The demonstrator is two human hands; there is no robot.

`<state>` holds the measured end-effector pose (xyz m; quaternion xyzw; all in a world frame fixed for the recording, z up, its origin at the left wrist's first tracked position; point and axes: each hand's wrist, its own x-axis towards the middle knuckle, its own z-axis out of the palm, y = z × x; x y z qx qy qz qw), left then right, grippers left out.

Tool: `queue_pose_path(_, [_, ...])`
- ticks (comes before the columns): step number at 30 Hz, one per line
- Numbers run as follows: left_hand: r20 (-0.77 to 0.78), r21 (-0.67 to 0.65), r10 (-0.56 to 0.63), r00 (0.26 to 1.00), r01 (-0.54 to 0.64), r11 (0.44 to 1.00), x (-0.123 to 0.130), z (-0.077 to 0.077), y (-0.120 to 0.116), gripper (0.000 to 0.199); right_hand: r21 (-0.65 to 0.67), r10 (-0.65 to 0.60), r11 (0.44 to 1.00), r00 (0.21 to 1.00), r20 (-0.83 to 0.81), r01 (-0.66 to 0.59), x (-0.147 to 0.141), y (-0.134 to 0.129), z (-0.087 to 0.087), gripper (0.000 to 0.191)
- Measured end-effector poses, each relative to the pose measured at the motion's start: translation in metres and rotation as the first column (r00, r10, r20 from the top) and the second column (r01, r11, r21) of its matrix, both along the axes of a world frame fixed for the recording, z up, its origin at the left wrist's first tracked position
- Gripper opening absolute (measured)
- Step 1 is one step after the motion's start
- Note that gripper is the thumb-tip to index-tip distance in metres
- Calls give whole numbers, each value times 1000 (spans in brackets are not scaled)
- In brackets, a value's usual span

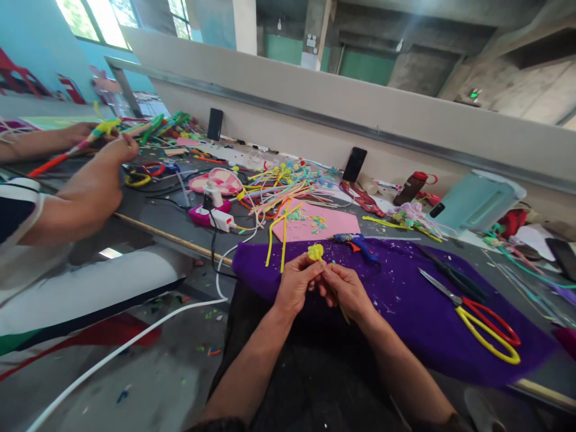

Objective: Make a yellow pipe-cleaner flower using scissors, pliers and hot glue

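Observation:
A small yellow pipe-cleaner flower (pixel 315 252) stands up between my fingertips over the near edge of a purple cloth (pixel 400 288). My left hand (pixel 294 282) pinches it just below the bloom. Close against it, my right hand (pixel 345 288) is closed with the thin stem running down through the fingers. Behind my hands lies a blue glue gun (pixel 357 245). Two yellow pipe cleaners (pixel 283 246) hang over the cloth to the left. Scissors (pixel 477 324) with one red and one yellow handle rest on the cloth to the right, beside a dark-handled tool (pixel 459 279).
A pink sheet (pixel 292 228) with small clippings lies ahead, below a heap of colourful pipe cleaners (pixel 288 186). A power strip (pixel 216 219) trails a white cable. A bottle (pixel 410 189) and a teal bin (pixel 477 201) stand right. At left, a co-worker's hands (pixel 114 147) hold pipe cleaners.

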<state>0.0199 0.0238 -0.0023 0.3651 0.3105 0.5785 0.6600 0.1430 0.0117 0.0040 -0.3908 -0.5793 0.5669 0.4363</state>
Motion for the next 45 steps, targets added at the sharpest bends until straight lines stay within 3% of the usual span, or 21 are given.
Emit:
queue_pose_path(16, [48,-62,84,995,-81,995,3,0,0,25,91,-103,992,986,132,91,1,-1,2,32])
queue_pose_path(25, [81,-49,151,985,-147,988,-3,9,-1,25,4,-3,1000,984,176,2,9,-8,1,31])
queue_pose_path(27, [36,2,148,988,-148,989,-6,15,-5,23,48,-10,999,973,232,-1,15,-15,6,30])
queue_pose_path(29, [-17,54,138,990,-137,989,-7,23,-11,22,183,-88,982,956,278,38,20,-21,12,23])
queue_pose_path(31, [-42,87,115,992,-112,990,-5,30,-16,21,255,-148,963,960,237,86,21,-25,18,20])
queue_pose_path(36, [-35,108,0,999,3,994,6,37,-21,20,145,-127,981,992,-19,129,14,-24,14,15])
queue_pose_path(40, [-42,106,11,999,-7,994,10,34,-25,19,141,-152,977,987,-54,159,12,-24,6,17])
queue_pose_path(45, [-80,126,1,997,9,992,14,35,-32,14,161,-165,972,985,-42,170,21,-32,9,17])
